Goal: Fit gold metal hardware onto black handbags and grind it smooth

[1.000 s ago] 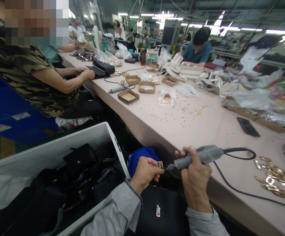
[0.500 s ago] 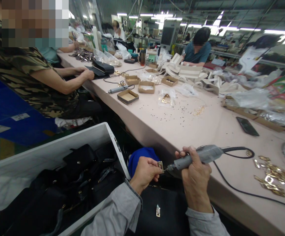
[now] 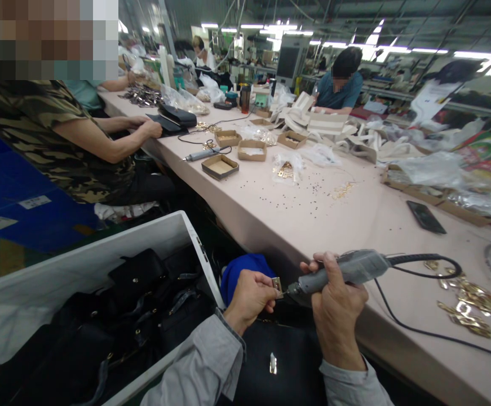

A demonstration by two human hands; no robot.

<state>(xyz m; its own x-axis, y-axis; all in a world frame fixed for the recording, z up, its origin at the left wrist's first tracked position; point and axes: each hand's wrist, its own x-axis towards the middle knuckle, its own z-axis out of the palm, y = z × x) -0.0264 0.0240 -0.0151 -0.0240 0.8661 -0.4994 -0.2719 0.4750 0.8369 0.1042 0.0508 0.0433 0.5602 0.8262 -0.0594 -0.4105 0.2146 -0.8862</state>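
Pinched between the thumb and fingers of my left hand point(image 3: 251, 299) is a small gold metal plate point(image 3: 276, 285). My right hand point(image 3: 339, 310) is wrapped round a grey electric screwdriver point(image 3: 344, 270), held nearly level with its tip pointing left. The bit reaches the plate's lower right edge; whether it sits in a screw is too small to tell. Below both hands lies a black leather bag point(image 3: 287, 361) with a shiny metal fitting point(image 3: 273, 363) on it. A black cord point(image 3: 429, 260) loops from the back of the screwdriver.
A white bin point(image 3: 190, 231) of black bags stands at my left. Gold fittings point(image 3: 469, 299) lie on the table point(image 3: 380, 220) at right, near a phone point(image 3: 425, 217). Small cardboard boxes point(image 3: 220, 167) and scattered screws point(image 3: 313, 192) are farther off. A co-worker point(image 3: 101, 141) sits at left.
My right hand and the screwdriver have shifted slightly to the right at the back end, and the cord loop has moved with them. My left hand stays in place with the plate.
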